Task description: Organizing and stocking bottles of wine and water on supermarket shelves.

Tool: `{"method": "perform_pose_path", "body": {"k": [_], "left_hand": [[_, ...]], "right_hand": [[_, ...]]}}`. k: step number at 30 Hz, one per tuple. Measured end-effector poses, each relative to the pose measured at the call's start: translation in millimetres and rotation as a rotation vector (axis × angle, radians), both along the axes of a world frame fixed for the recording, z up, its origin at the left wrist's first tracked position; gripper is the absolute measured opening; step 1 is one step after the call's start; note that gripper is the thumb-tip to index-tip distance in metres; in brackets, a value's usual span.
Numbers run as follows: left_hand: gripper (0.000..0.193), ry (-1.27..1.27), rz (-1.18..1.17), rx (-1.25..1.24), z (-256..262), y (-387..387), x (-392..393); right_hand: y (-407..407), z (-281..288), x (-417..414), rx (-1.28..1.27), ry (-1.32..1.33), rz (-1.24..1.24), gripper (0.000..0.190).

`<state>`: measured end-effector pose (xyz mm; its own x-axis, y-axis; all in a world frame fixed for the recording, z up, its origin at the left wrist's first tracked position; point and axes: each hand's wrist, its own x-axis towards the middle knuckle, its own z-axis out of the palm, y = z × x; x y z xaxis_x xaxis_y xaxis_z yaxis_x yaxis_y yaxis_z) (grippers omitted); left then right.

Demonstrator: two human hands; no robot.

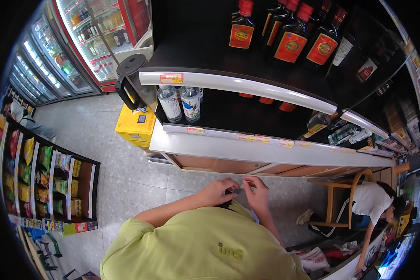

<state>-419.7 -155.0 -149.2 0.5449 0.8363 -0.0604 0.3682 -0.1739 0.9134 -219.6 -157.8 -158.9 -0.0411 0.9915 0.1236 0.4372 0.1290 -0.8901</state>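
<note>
In front of the green shirt [210, 241] my left hand [218, 190] and my right hand [256, 190] are raised close together. Thin clear plastic [233, 190] shows at the fingers of my left hand, which are bent around it. The thumb and forefinger of my right hand are pinched near its edge; whether they hold anything is too small to tell. Beyond both hands stands a white shelf unit [210, 145]. It carries dark bottles with red caps and orange labels [290, 42] above, and clear bottles [190, 104] on the lower shelf.
A dark pitcher [134, 82] stands by a yellow carton [134, 124]. A snack rack [61, 182] is at the left, with lit drink coolers [101, 38] behind. One person crouches at far left; another sits on a wooden chair [330, 203] at right, an arm stretched over a counter.
</note>
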Motion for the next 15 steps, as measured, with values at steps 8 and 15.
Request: {"method": "perform_pose_path", "body": {"k": [8,15], "left_hand": [[0.035,-0.207,0.357,0.535,106,37,-26],[0.046,-0.208,0.473,0.780,211,137,-41]], "right_hand": [[49,51,11,0.107,0.062,0.055,0.014],[61,81,13,0.196,0.064,0.188,0.012]]}}
